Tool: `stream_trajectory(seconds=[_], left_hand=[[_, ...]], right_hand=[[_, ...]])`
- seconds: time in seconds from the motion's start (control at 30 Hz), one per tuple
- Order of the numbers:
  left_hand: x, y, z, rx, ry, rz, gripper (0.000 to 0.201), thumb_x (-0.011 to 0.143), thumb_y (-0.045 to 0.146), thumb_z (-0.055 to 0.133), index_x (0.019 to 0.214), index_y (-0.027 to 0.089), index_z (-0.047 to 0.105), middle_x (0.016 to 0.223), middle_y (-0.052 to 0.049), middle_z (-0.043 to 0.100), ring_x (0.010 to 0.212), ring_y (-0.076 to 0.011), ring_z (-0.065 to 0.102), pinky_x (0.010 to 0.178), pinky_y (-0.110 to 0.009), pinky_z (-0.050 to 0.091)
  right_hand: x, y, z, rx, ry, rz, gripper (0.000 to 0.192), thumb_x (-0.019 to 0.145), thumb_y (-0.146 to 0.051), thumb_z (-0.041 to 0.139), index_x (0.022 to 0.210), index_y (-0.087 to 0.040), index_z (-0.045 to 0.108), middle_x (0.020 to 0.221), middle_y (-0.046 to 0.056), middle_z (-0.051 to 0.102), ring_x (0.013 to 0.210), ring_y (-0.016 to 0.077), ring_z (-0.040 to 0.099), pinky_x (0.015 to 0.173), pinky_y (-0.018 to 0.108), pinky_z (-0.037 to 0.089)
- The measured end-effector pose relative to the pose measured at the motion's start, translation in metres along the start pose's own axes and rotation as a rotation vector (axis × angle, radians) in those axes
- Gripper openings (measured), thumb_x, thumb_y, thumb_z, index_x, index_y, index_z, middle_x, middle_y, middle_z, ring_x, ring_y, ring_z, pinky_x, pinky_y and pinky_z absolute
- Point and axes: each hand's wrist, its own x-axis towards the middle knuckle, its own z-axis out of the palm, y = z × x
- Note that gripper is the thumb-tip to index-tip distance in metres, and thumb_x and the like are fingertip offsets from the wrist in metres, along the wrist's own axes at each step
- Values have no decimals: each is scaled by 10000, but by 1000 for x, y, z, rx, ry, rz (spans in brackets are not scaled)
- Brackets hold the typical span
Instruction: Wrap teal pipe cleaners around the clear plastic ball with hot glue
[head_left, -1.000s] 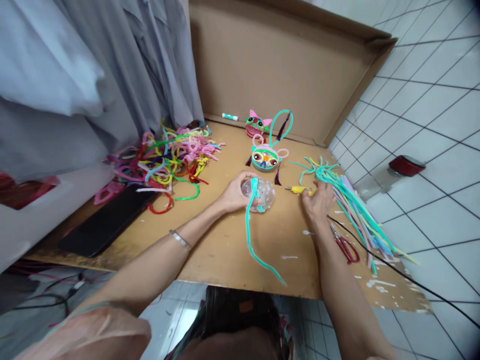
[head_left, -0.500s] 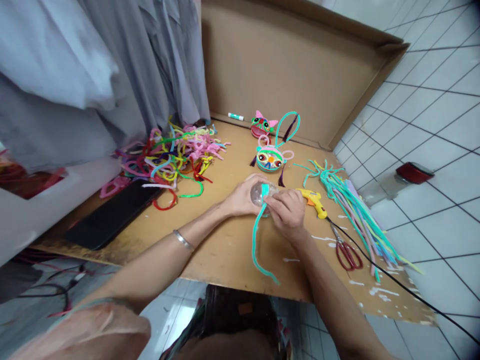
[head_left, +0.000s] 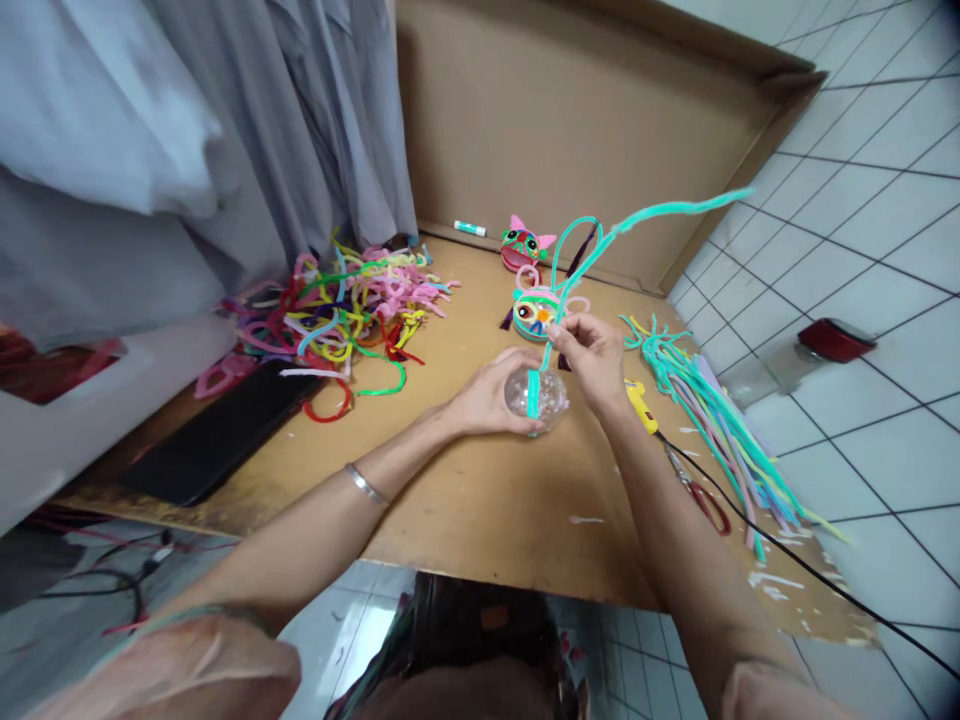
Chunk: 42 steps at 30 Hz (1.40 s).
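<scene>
1. Teal fuzzy pipe cleaner [head_left: 637, 218] is the piece in hand in the head view: one end lies pressed down the front of a clear round plastic ball [head_left: 535, 396], and the rest rises up and to the right, over the far part of the brown wooden counter [head_left: 465, 500].
2. The left hand [head_left: 486, 390] cups the ball from the left, fingers closed round it, just above the counter.
3. The right hand [head_left: 592, 358] pinches the pipe cleaner just above the ball, thumb and fingers closed on it.
4. To do this well, I judge, hold the ball still, keep the strand taut and straight down its middle, and press the end flat.
5. A yellow glue gun [head_left: 642, 405] lies just right of the right wrist, red-handled scissors [head_left: 701, 497] nearer, and a bundle of pastel pipe cleaners [head_left: 712, 420] further right.
6. A finished round owl-faced ornament [head_left: 535, 313] sits just beyond the hands; a heap of mixed-colour pipe cleaners [head_left: 345, 310] lies far left.
</scene>
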Motion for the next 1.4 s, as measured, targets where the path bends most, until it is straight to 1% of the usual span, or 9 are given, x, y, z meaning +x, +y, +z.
stream_trajectory(seconds=[0.17,0.37,0.5,0.67,0.77,0.87,1.03,1.23,1.4], left_hand=[[1,1,0,-29,19,-88,666,550,390,854,1111,199,550,1216,-101,598,1165,-292,577,1044,-474,450],[1,-3,-4,-181,88,-360,705,519,379,848,1113,161,538,1112,-86,630,1022,-254,618,948,-422,495],[1,-8,-8,-324,117,-519,716,513,367,861,1115,180,522,881,3,636,753,-170,619,749,-327,525],[3,-14,-5,-499,274,-481,635,487,393,877,993,177,559,918,-7,619,823,-173,607,741,-280,508],[4,-16,-2,-602,320,-473,614,479,397,877,946,172,547,901,6,588,815,-145,579,748,-248,488],[5,-16,-2,-585,338,-484,629,458,385,881,938,173,535,889,17,568,785,-126,550,731,-233,470],[4,-14,-8,-479,315,-473,624,483,399,870,964,177,540,895,-2,582,790,-163,570,727,-286,487],[3,-17,-9,-444,267,-464,625,503,397,844,1002,184,533,897,0,596,799,-175,590,719,-290,497],[5,-13,-9,-439,229,-567,710,465,396,856,1043,187,502,869,13,604,715,-141,578,673,-265,486]], right_hand=[[7,5,8,83,-72,73,316,725,-499,735,686,-199,642,596,-48,565,554,96,473,591,265,437],[-3,14,16,-55,-90,-30,237,832,-440,646,822,-206,686,797,3,697,742,148,614,736,297,488],[-25,25,-7,-508,-66,-23,260,936,-375,500,994,-201,684,1020,73,718,942,208,639,875,356,474],[-57,36,-59,-1324,5,318,450,941,-407,485,1204,-63,607,1221,260,624,1140,373,574,937,490,416],[-64,42,-80,-1486,-62,518,586,928,-518,478,1169,-4,621,1206,308,612,1127,415,588,910,496,433],[-63,52,-89,-1415,-96,601,614,903,-551,506,1148,-5,644,1194,305,631,1131,406,601,892,460,451],[-61,68,-97,-1178,76,653,404,783,-431,624,967,-78,693,1042,239,702,1012,350,644,815,384,457],[-52,70,-104,-689,463,579,291,638,-487,588,739,-216,555,678,39,611,682,224,579,610,307,415],[-22,52,-87,-379,380,497,349,681,-587,475,713,-239,462,593,-43,498,490,125,454,495,261,371]])
